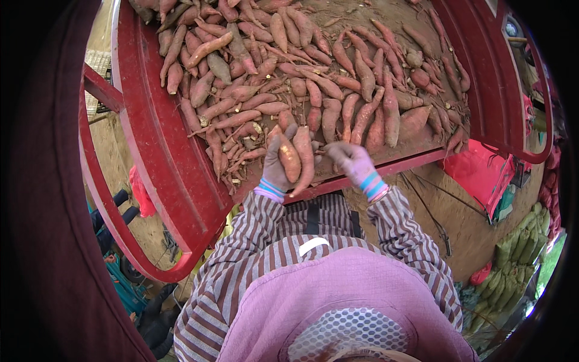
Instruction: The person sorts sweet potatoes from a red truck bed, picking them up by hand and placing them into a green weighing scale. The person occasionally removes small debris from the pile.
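My left hand (275, 169), in a soiled glove with a blue-striped cuff, grips two sweet potatoes above the front edge of a red metal truck bed (389, 168). One sweet potato (289, 161) shows pale scraped patches on its skin. Beside it in the same grasp, a longer sweet potato (305, 156) tapers to a thin tip pointing toward me. Just right of them is my right hand (350, 159), gloved alike, its fingers bent and slightly blurred; whether anything small is between them is unclear. A spread of sweet potatoes (328, 120) lies beyond both hands.
Red side panels (156, 122) with tube rails flank the bed. Small root pieces (237, 167) gather at its front left. On the ground at right are a bright red sheet (475, 174) and stacked green sacks (511, 267). Part of another person (156, 321) shows at lower left.
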The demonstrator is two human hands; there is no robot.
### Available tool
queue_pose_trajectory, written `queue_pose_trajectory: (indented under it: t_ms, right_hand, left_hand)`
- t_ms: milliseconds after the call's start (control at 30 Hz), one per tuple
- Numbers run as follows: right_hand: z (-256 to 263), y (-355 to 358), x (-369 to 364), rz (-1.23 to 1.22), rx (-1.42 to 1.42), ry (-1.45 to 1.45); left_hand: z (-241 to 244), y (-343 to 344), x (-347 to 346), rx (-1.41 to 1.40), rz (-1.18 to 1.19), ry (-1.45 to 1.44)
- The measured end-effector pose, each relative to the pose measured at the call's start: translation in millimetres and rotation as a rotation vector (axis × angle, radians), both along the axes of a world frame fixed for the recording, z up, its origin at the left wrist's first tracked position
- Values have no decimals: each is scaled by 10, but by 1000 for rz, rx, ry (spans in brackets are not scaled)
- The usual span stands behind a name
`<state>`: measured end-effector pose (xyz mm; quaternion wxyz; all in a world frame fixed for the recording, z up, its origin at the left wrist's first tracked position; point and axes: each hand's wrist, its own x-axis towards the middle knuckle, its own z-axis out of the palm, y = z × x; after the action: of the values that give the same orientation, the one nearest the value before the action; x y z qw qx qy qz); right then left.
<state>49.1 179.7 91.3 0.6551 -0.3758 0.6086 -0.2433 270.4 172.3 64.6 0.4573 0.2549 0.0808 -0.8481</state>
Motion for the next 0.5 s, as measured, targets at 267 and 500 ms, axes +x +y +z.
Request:
queue_pose_trajectory:
  t_ms: [267, 500]
  right_hand:
    - [-609, -688, 474, 301, 153, 975]
    - [-871, -458, -91, -309, 170, -535]
  left_hand:
    - [-238, 413, 353, 133, 11, -56]
    - [-258, 307, 553, 113, 77, 19]
